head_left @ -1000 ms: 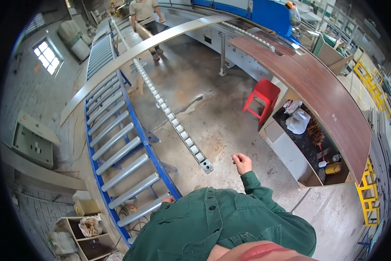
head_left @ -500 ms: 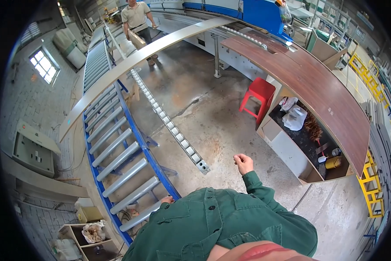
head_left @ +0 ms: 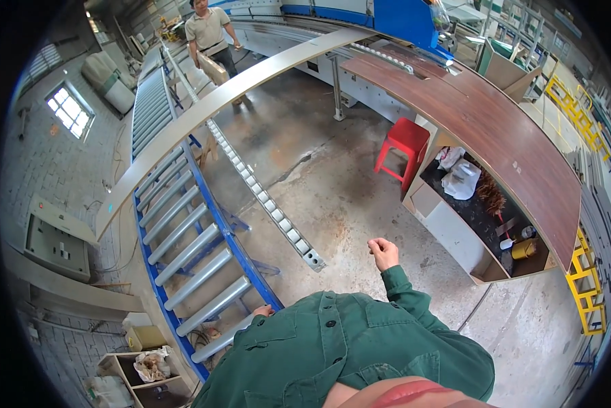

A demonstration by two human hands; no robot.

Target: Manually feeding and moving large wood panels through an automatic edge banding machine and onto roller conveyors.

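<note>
My right hand hangs in front of my body over the concrete floor, its fingers curled in and nothing visible in them. It is nearest to the end of a narrow rail with small white rollers. My left hand shows only in part beside my green sleeve, close to the blue side rail of a roller conveyor. Its fingers are mostly hidden. Farther off, a long pale board lies across from the conveyor to the machine side.
A red stool stands by a brown-topped workbench on my right, its open shelf holding bags and a yellow container. Beyond the board, another person stands next to a wooden piece. An open-topped box sits at lower left.
The whole view has shifted slightly. My hands keep nearly the same places, and the right stays curled. The other person's posture has changed a little behind the board.
</note>
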